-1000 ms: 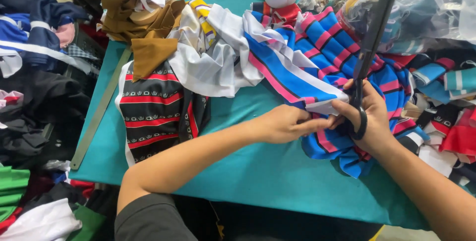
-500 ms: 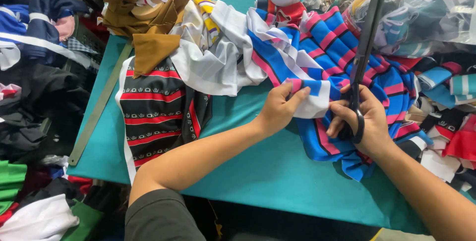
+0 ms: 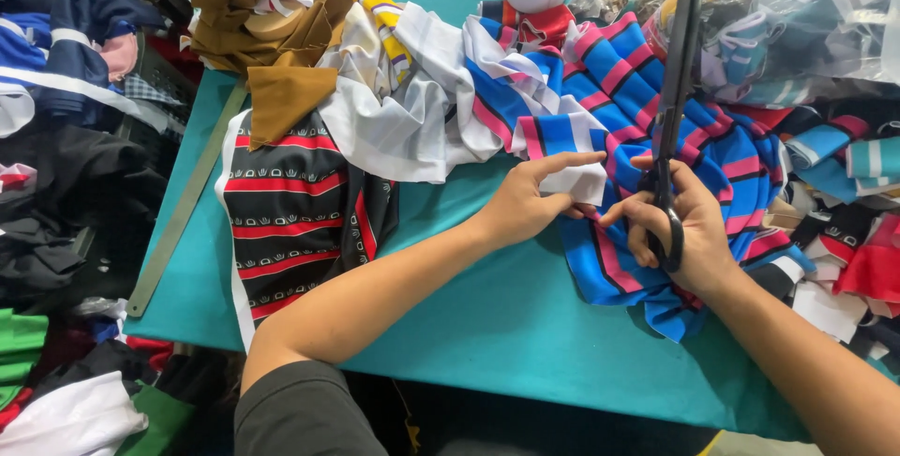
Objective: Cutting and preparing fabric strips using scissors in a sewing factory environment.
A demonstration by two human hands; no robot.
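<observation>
On the teal table, right hand grips scissors over striped fabric.

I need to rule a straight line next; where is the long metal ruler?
In the head view, the metal ruler lies slanted along the table's left edge, beside the black-and-red striped cloth.

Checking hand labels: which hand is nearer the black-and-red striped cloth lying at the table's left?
Left. The left hand sits just right of the black-and-red striped cloth, pinching the blue striped fabric. The right hand, gripping the scissors, is farther right.
</observation>
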